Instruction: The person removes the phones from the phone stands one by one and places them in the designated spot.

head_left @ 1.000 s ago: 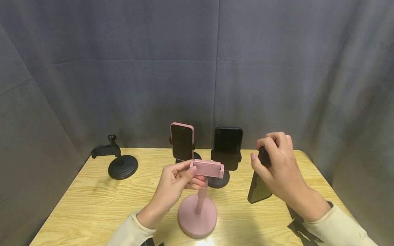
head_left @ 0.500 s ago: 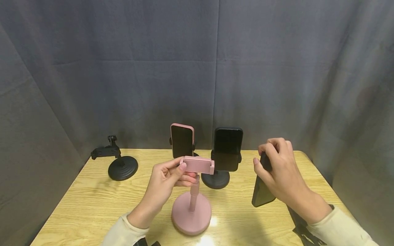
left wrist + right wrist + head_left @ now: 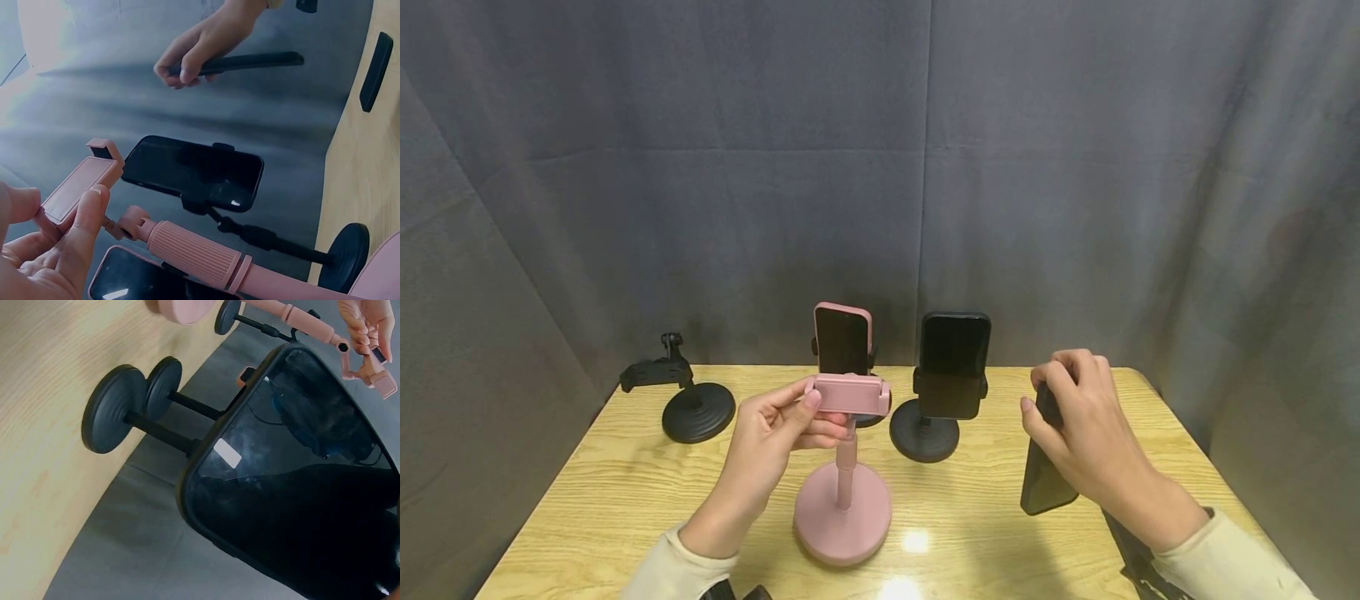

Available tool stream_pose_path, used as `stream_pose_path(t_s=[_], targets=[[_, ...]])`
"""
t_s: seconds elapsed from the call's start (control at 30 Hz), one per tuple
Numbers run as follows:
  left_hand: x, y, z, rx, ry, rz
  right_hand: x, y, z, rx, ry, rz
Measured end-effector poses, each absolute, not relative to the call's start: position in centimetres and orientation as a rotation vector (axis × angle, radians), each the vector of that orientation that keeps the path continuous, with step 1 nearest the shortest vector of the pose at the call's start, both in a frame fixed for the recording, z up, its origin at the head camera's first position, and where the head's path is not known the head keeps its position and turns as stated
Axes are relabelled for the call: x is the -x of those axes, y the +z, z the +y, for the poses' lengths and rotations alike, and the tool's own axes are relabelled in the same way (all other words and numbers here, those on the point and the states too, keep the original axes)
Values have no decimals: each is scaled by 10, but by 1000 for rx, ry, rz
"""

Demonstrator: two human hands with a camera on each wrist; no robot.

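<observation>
A pink phone stand with a round base point(image 3: 842, 515) is on the table, its clamp point(image 3: 852, 394) pinched at the left end by my left hand point(image 3: 760, 454). In the left wrist view, thumb and fingers of that hand point(image 3: 59, 237) lie on the clamp point(image 3: 80, 187). My right hand point(image 3: 1093, 429) holds a dark phone point(image 3: 1047, 479) by its upper part, above the table at the right. That phone's screen point(image 3: 294, 469) fills much of the right wrist view. The two hands are apart, and the phone does not touch the pink clamp.
Behind the pink stand, a pink-edged phone point(image 3: 842, 340) and a black phone point(image 3: 955, 367) stand upright in black holders. A black stand with a bare clamp point(image 3: 658, 371) is at the back left. A dark flat object point(image 3: 377, 72) lies on the table in the left wrist view.
My left hand and the pink stand have moved left, so the clamp now overlaps the pink-edged phone. My right hand, with its phone, has shifted slightly right and lower.
</observation>
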State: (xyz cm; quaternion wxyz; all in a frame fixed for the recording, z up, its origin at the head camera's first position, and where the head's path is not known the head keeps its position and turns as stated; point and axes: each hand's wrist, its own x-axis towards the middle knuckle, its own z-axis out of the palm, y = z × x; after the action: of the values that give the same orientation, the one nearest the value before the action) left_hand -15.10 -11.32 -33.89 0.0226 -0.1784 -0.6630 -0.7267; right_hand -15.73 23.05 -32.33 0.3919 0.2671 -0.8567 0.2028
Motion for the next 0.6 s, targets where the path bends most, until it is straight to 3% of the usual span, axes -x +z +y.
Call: stream_pose_path(t_s=[0.6], targets=[[158,-328,-146,402,-2159,-1998,161,-345,246,-649,451,-2233]])
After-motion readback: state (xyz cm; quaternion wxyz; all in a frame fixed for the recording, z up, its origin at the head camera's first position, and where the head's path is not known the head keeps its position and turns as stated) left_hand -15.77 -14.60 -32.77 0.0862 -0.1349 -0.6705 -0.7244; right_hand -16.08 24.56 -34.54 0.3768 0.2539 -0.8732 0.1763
